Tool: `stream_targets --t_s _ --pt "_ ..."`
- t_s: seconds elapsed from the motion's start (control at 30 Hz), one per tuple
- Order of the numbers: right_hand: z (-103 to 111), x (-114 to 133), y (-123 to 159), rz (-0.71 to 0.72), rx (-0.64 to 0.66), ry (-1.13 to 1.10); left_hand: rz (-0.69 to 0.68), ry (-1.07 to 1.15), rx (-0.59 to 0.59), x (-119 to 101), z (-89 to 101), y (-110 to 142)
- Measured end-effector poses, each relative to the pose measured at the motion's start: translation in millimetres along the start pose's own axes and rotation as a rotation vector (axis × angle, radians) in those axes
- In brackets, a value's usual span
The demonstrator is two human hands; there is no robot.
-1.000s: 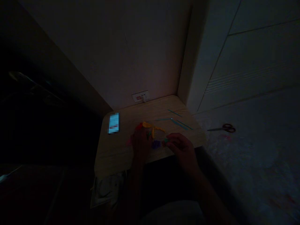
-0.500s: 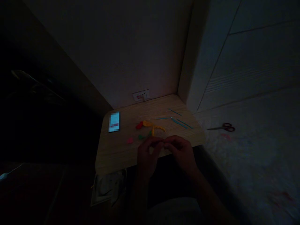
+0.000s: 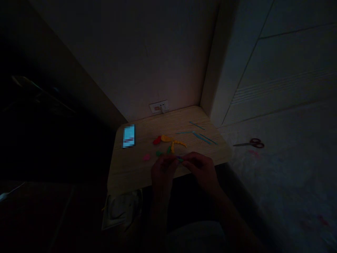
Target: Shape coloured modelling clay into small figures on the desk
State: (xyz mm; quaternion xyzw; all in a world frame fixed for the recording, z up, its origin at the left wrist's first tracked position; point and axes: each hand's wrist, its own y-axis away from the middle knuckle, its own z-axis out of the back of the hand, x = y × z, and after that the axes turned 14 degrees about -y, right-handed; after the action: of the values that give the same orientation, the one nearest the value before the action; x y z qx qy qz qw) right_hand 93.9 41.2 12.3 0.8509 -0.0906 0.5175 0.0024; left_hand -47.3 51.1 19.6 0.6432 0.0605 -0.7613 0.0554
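Both of my hands meet over the front edge of the small wooden table (image 3: pixel 126 175). My left hand (image 3: pixel 163 171) and my right hand (image 3: pixel 201 167) pinch a small green and purple piece of modelling clay (image 3: pixel 180 159) between their fingertips. Just beyond them lie a red clay lump (image 3: pixel 157 140), a yellow-orange clay piece (image 3: pixel 166 138) with thin twisted strands, and green clay (image 3: pixel 159 153). A pink clay lump (image 3: pixel 146 157) rests left of my left hand. The dim light hides the held piece's exact shape.
Several thin blue tools (image 3: pixel 201 137) lie at the table's right. A phone with a lit screen (image 3: pixel 129 136) is at the left. Scissors (image 3: pixel 252 143) lie on the pale surface to the right. A wall socket (image 3: pixel 159 106) holds a plug behind the table.
My fingertips have drawn slightly apart, my left hand shifting a little left. The green and purple of the held clay now show between them. The things on the table stay put.
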Motion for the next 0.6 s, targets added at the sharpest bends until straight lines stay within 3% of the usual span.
stream_targets --t_s 0.23,0.37,0.6 --pt "1.0 2.0 -1.0 0.044 0.038 0.061 -0.175 -0.065 0.075 0.2 1.7 4.5" --pt "2.2 -0.2 -1.4 0.065 -0.004 0.07 -0.163 -0.045 0.112 0.3 3.8 6.6" --pt "3.7 2.5 -0.1 0.073 0.061 0.151 -0.141 -0.057 0.115 -6.8 4.2 5.9"
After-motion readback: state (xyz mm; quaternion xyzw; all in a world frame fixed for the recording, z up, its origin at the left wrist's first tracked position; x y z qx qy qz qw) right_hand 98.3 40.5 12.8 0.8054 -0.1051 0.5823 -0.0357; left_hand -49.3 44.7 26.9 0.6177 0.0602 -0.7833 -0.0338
